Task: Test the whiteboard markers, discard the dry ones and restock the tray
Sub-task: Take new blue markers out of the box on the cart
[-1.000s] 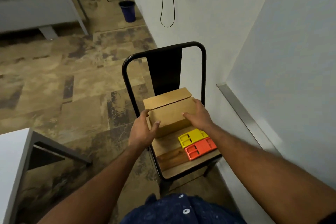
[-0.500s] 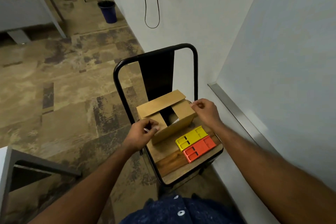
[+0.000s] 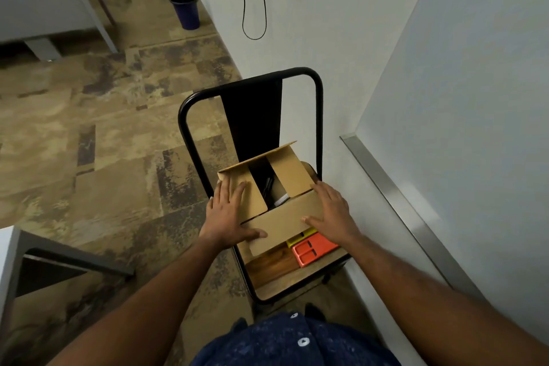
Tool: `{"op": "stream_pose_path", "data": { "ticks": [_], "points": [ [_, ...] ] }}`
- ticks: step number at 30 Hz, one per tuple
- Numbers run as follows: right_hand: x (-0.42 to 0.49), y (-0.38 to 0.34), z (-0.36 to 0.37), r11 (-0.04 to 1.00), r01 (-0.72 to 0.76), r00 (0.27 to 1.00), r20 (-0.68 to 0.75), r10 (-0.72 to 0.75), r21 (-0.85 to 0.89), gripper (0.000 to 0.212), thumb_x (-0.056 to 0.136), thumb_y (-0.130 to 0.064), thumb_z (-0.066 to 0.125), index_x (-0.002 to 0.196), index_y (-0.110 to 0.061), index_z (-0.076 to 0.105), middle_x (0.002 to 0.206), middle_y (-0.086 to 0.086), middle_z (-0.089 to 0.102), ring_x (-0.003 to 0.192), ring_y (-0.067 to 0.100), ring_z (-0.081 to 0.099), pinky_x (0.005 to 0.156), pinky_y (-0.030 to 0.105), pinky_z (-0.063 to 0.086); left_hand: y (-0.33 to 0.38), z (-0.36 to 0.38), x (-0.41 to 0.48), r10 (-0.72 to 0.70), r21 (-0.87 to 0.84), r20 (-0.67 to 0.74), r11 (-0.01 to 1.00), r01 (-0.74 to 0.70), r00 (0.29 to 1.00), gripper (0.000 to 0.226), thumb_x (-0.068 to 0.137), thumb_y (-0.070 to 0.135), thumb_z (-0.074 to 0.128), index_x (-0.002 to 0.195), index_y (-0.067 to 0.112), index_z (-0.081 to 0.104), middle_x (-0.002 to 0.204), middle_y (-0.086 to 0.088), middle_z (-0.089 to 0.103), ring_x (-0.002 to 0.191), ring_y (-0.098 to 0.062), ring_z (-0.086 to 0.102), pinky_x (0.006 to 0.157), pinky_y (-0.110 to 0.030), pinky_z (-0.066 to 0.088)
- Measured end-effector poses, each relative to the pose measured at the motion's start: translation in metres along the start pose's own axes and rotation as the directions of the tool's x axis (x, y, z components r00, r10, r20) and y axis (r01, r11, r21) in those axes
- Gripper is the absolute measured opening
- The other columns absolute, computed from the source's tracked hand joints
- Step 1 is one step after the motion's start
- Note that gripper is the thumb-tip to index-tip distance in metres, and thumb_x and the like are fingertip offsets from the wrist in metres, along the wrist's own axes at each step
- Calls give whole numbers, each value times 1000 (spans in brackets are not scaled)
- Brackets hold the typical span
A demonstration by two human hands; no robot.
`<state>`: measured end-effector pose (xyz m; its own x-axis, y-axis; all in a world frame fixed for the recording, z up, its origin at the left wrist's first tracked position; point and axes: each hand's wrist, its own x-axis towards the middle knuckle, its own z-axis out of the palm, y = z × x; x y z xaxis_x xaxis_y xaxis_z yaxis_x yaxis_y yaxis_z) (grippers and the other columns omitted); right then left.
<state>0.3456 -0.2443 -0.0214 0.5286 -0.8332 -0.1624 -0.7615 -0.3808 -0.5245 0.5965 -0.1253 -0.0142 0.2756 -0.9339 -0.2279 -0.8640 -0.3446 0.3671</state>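
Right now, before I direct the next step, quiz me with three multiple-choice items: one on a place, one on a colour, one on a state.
1. Where does the cardboard box stand?
A. on the floor
B. on the chair seat
C. on the grey desk

2. What colour is the flat plastic piece at the seat's near right?
A. blue
B. green
C. orange

3. How are the box's top flaps?
A. taped shut
B. spread open
C. torn off

Key: 1 B, the box rests on the wooden seat. 2 C, it is orange, beside a yellow piece. 3 B, the left hand and right hand lie flat on opened flaps, with the dark inside showing.
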Motion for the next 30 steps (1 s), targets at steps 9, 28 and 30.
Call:
{"op": "stream_pose_path", "data": {
  "ticks": [9, 28, 30],
  "points": [
    [23, -2, -5, 993, 31, 999, 33, -28, -110, 107, 67, -47, 84, 151, -25, 22, 158, 1, 24, 143, 22, 24, 117, 44, 23, 7, -8, 14, -88, -53, 44, 994, 91, 995, 149, 39, 85, 73, 154, 36, -8, 151, -7, -44, 148, -34, -15, 117, -55, 18],
    [66, -46, -16, 972, 58, 998, -8, -61, -227, 76, 76, -57, 68, 137, -20, 41, 137, 6, 43, 119, 25, 50, 99, 44, 45, 35, -13, 34, -290, -416, -234, 892, 174, 928, 105, 78, 49, 63, 156, 15, 2, 163, -9, 12, 148, -28, 16, 118, -45, 28],
    [65, -47, -14, 976, 58, 998, -21, -64, -208, 68, 79, -56, 61, 135, -20, 43, 138, 6, 43, 116, 25, 53, 96, 44, 48, 26, -17, 31, -263, -492, -263, 864, 105, 928, 97, 79, 47, 57, 156, 18, 6, 161, -6, 21, 145, -24, 26, 116, -45, 33]
  ]
}}
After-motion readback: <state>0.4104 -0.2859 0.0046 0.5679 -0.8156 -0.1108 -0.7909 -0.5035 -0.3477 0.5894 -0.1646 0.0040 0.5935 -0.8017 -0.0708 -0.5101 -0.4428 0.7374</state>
